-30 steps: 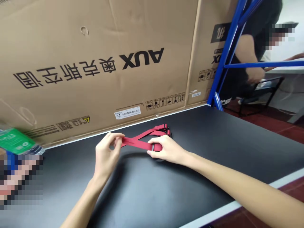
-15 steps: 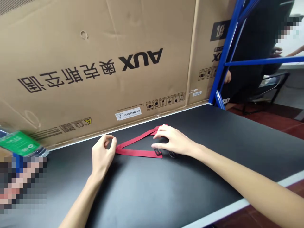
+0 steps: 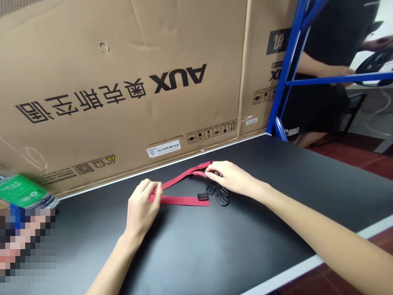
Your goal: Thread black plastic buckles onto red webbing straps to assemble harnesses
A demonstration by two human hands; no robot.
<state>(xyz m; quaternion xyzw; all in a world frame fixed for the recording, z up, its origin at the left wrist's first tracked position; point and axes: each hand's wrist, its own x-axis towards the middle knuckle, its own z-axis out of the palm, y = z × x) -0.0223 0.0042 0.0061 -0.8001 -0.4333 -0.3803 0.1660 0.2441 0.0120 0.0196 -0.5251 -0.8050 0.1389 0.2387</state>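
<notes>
A red webbing strap (image 3: 184, 200) lies folded in a sideways V on the black table. At its bend, my left hand (image 3: 143, 208) is closed with thumb and fingertips on the webbing. My right hand (image 3: 230, 176) pinches the strap's far part, where a shorter piece of webbing bends under the upper length. Across the near end of the strap rests a black slide buckle (image 3: 203, 197). Beside it lie another small slide buckle (image 3: 210, 189) and a rounded black buckle (image 3: 222, 199). One more black piece (image 3: 225, 191) is partly hidden beneath my right hand.
A large cardboard box (image 3: 123, 114) stands along the back of the table (image 3: 190, 254). At the left edge lies a bottle with a green label (image 3: 23, 191). A blue metal frame (image 3: 284, 78) rises at the back right, with a person in dark clothes (image 3: 322, 98) behind it.
My right hand has moved off the buckles and closed on the strap's far part, leaving the buckles more visible. My left hand has shifted slightly right at the bend.
</notes>
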